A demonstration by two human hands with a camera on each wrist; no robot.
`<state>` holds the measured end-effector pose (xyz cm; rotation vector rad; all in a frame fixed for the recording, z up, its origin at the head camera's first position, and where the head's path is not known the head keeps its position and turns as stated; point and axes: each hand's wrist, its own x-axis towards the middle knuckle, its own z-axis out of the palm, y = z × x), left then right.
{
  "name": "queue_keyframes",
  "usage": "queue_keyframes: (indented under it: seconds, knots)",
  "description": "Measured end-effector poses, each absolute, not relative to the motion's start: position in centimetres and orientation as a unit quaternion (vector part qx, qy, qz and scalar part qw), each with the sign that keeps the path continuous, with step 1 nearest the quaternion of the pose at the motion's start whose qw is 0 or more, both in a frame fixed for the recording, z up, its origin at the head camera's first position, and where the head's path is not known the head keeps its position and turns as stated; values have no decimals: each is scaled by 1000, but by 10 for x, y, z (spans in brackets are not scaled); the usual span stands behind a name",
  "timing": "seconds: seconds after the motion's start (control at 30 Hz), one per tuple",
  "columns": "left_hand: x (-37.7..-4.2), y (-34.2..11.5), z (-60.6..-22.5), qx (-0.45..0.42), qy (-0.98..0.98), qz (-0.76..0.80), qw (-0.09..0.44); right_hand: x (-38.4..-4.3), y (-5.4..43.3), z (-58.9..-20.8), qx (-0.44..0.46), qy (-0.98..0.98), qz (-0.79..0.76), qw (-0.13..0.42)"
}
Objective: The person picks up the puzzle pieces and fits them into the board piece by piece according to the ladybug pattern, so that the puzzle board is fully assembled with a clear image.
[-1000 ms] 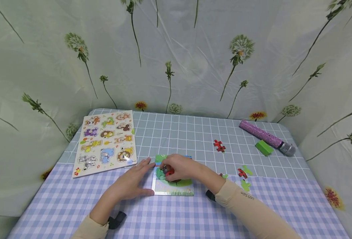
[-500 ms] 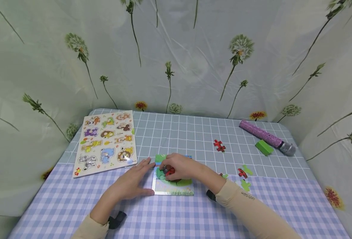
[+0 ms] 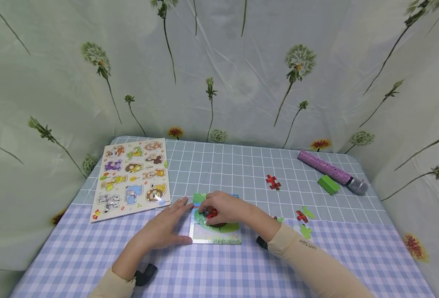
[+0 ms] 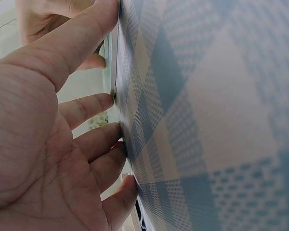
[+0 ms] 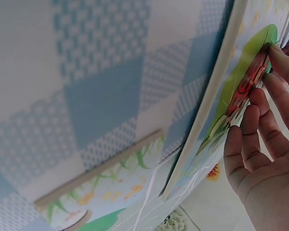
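Note:
A small jigsaw board [image 3: 215, 236] with a ladybug on a green leaf lies on the table in front of me. My left hand [image 3: 163, 227] rests with spread fingers at its left edge, thumb at the near corner. Over the board, my right hand [image 3: 225, 209] pinches a dark-and-red puzzle piece [image 3: 209, 212] between thumb and fingers, against the picture. In the right wrist view, the right fingertips touch the red ladybug picture [image 5: 245, 86]; the piece's outline is partly hidden. The left wrist view shows the left fingers [image 4: 98, 139] straight along the cloth.
Red puzzle pieces [image 3: 273, 182] and green puzzle pieces [image 3: 306, 231] lie loose on the right. Behind them are a green block [image 3: 329, 184] and a glittery pink microphone [image 3: 325, 167]. An animal puzzle board [image 3: 130, 178] stands left. A grass-printed piece [image 5: 130, 168] shows in the right wrist view.

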<state>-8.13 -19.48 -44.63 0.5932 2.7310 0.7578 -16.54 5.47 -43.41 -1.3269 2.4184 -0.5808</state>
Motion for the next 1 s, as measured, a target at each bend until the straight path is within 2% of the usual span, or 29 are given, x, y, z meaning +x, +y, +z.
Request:
queue_keyframes:
  seconds: [0.6,1.0]
  knots:
    - [-81,-195,-448,202,938,255,120,-166,59,-432,-458,859,-177,145]
    - [-84,-194,-450,204,935,259,131,-180,96,-421,-388,892,-200,120]
